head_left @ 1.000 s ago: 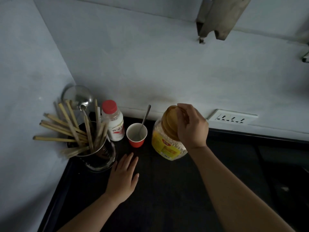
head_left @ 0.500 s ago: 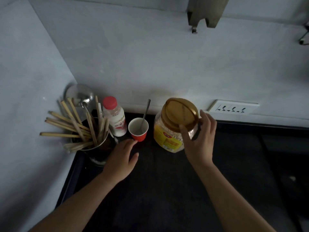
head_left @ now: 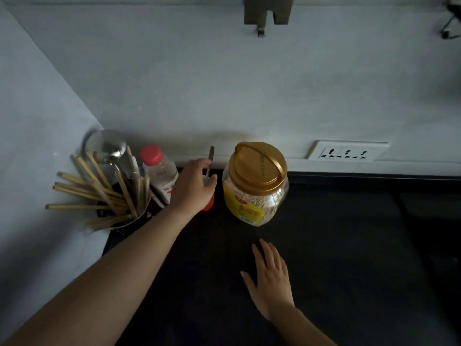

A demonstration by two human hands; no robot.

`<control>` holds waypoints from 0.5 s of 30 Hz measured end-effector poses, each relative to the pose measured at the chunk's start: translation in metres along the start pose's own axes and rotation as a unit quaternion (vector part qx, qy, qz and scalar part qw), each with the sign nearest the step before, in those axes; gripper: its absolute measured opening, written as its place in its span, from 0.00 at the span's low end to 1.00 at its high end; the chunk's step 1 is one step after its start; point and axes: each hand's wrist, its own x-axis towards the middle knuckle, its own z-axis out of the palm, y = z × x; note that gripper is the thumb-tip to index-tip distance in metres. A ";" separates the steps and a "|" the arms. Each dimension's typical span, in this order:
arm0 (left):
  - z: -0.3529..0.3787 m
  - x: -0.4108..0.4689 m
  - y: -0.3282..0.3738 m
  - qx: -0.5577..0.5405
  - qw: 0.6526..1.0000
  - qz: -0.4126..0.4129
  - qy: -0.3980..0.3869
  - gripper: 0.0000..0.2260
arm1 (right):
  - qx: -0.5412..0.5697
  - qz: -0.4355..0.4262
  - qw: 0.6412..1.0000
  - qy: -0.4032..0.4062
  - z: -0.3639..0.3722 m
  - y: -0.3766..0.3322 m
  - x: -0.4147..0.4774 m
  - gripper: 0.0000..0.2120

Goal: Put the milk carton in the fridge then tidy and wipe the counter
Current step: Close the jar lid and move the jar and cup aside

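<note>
My left hand (head_left: 193, 188) reaches across the black counter (head_left: 349, 245) and wraps around a small red paper cup (head_left: 209, 205), hiding most of it. A spoon handle (head_left: 211, 153) sticks up out of the cup past my fingers. Just right of the cup stands a clear plastic oat jar (head_left: 252, 198) with a yellow label and a gold lid (head_left: 259, 166) closed on top. My right hand (head_left: 270, 278) lies flat on the counter in front of the jar, fingers spread, holding nothing. No milk carton is in view.
A small white bottle with a red cap (head_left: 159, 171) stands left of the cup. In the corner a metal holder (head_left: 139, 217) bristles with chopsticks (head_left: 94, 193) and a ladle (head_left: 106, 146). A wall socket (head_left: 346, 153) sits behind the counter on the right.
My left hand moved forward off the counter and closed around the red cup. My right hand left the jar lid and came down flat on the counter nearer to me.
</note>
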 end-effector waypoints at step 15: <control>0.011 0.033 -0.006 0.049 0.998 -0.041 -0.017 0.09 | -0.004 -0.010 1.000 -0.013 0.002 0.010 0.000 0.30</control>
